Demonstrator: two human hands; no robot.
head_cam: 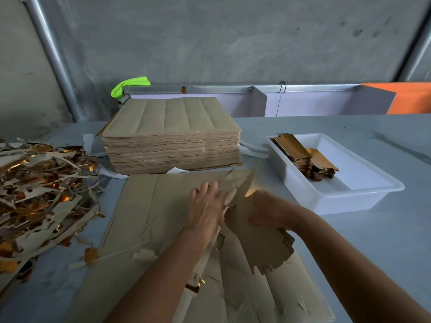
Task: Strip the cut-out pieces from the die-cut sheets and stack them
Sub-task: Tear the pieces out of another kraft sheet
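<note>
I observe the left hand [206,206] pressed flat on the die-cut sheet [149,206], fingers [204,186] straight and spread. The right hand [262,209] curls its fingers round a cut-out piece [258,241], which is lifted just right of the left fingers. The sheet lies on the table [349,241]. Beyond the fingers stands a stack of sheets [172,136]. To their right, a white tray [338,197] holds stacked pieces [310,162]. Far left lies a scrap pile [39,190].

Two hands [206,206]; one tray [363,197]
</note>
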